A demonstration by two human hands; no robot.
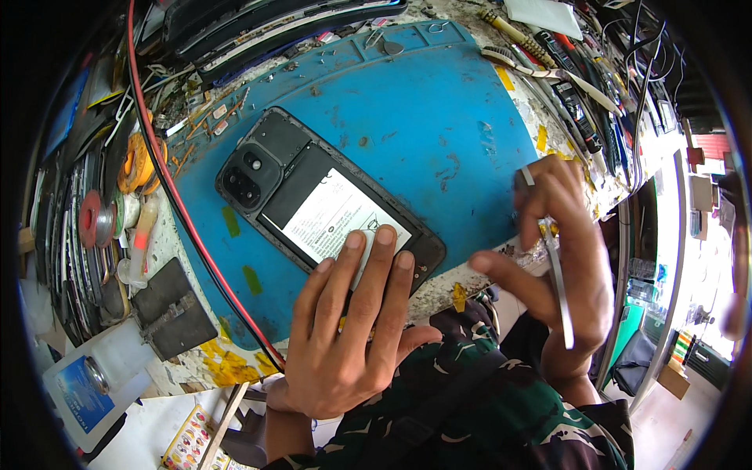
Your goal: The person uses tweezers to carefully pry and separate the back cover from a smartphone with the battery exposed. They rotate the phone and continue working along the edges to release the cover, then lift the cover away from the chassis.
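An opened smartphone (pixel 356 176) lies on the blue work mat, tilted, with its back cover off. Its camera block is at the upper left, and a black battery with a white label (pixel 333 215) shows in the body. My left hand (pixel 348 329) lies flat across the phone's lower part, fingers stretched out, the tips resting on the label. Off to the right, my right hand (pixel 576 243) is raised near the mat's edge, apart from the phone. Its curled fingers hold a slim, flat silvery metal tool (pixel 560 294); motion blurs hand and tool, so the exact kind is unclear.
A red and black cable (pixel 184 205) arcs over the mat's left side. Spools (pixel 141 163), a dark flat plate (pixel 176 308) and a plastic bottle (pixel 98 376) stand left. A toothbrush-like brush (pixel 548 72) and several tools crowd the upper right. Phone frames (pixel 266 31) lie at the back.
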